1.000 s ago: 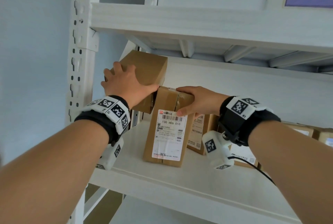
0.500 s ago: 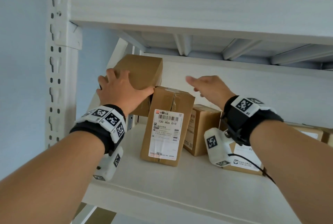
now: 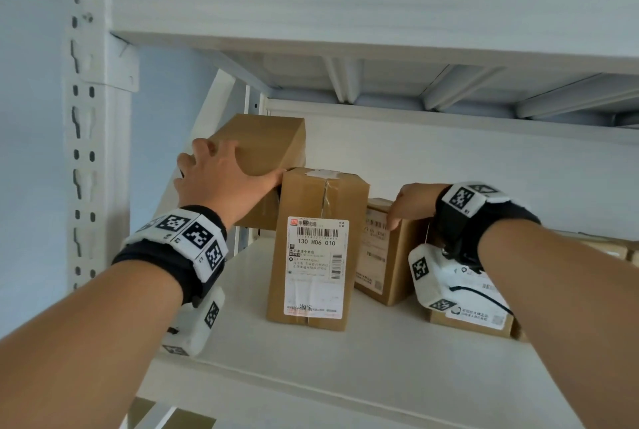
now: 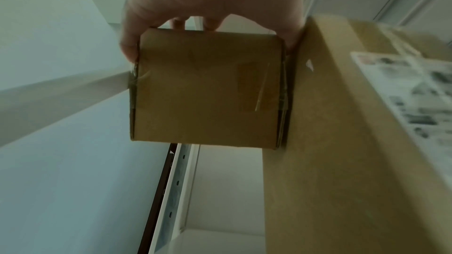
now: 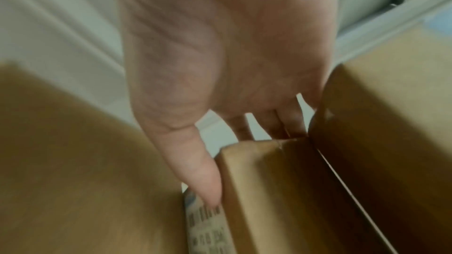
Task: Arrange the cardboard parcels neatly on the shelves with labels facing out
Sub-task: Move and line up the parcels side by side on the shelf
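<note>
White shelf [image 3: 345, 370] carries four parcels. Nearest, tall box [image 3: 316, 249] stands upright, label facing out. Low box [image 3: 470, 319] lies at right, label out, partly hidden by the right wrist. Small box [image 3: 387, 252] sits behind the tall one; right hand [image 3: 413, 200] rests on its top, thumb down its labelled face. Farthest left, plain box [image 3: 266, 148] is raised off the shelf, touching the tall box; left hand [image 3: 221, 176] grips it, fingers spread wide over its top

A parcel storeroom: white slotted shelving [image 3: 86, 152], labelled cardboard parcels [image 3: 313, 249].
</note>
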